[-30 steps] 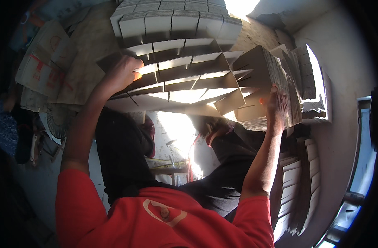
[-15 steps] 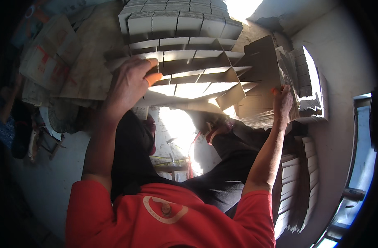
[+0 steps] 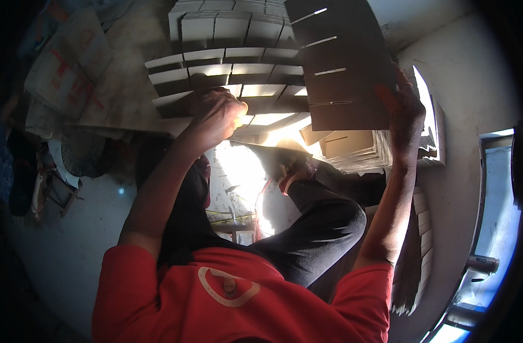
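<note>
My right hand [image 3: 407, 108] holds a slotted cardboard sheet [image 3: 347, 63] by its right edge, raised and tilted, its slots opening toward the left. My left hand [image 3: 218, 114] is curled at the nearest of several upright cardboard strips [image 3: 273, 107], with coloured finger covers on its fingertips. Its closed fingers appear to grip that strip, though the hand hides part of it. The strips stand in rows across the work surface, slots facing up. The raised sheet hides their right ends.
Behind the rows sits a stack of slotted cardboard [image 3: 233, 28]. More cardboard sheets [image 3: 358, 148] lie stacked at the right, beside the wall [image 3: 467, 97]. Printed cardboard [image 3: 61, 80] stands at the far left. Below my right forearm is another cardboard stack [image 3: 421, 246].
My right hand has lifted the slotted sheet up from the stack at the right. My left hand has shifted right and slightly nearer, its fingers now curled in.
</note>
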A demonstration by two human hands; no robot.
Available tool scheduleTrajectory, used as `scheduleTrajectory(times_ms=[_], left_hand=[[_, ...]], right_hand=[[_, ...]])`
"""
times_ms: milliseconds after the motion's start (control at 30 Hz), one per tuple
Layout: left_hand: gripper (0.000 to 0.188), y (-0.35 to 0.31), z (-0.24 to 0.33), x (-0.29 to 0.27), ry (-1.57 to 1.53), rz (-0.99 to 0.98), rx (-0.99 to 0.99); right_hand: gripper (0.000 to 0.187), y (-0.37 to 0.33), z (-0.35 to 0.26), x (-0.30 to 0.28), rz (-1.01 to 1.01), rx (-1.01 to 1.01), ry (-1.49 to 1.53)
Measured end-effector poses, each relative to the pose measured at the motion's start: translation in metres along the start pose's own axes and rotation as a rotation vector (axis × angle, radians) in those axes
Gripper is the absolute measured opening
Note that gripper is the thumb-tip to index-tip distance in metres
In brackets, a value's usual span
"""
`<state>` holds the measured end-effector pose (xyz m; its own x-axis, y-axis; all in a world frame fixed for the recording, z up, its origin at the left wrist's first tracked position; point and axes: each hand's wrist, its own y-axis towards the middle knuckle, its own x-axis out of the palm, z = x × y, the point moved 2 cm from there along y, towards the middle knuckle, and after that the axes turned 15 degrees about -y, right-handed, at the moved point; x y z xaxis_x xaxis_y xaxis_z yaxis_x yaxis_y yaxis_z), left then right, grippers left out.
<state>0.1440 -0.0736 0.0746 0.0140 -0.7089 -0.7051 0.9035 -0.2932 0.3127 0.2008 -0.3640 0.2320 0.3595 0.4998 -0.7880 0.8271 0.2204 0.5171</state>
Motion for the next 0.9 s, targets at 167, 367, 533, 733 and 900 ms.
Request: scheduleTrajectory(times_ms=[167,367,533,733,900], left_hand=[[0.022,0.005,-0.005,0.005,-0.053,0.018,0.025],[0.024,0.006,-0.006,0.003,-0.078,0.011,-0.018],[0.026,0.006,-0.006,0.004,-0.097,0.023,-0.025],[0.021,0.009,0.005,-0.003,-0.179,-0.048,-0.191],[0.011,0.013,-0.004,-0.006,-0.244,0.273,0.005]], right_hand=[[0.047,0.001,-0.009,0.022,-0.15,0.028,-0.033],[0.047,-0.001,-0.015,0.038,-0.227,0.012,-0.088],[0.047,0.002,-0.012,0.042,-0.228,0.062,-0.042],[0.048,0.006,-0.009,0.046,-0.149,-0.058,-0.082],[0.049,0.013,-0.007,0.048,-0.194,-0.001,-0.049]])
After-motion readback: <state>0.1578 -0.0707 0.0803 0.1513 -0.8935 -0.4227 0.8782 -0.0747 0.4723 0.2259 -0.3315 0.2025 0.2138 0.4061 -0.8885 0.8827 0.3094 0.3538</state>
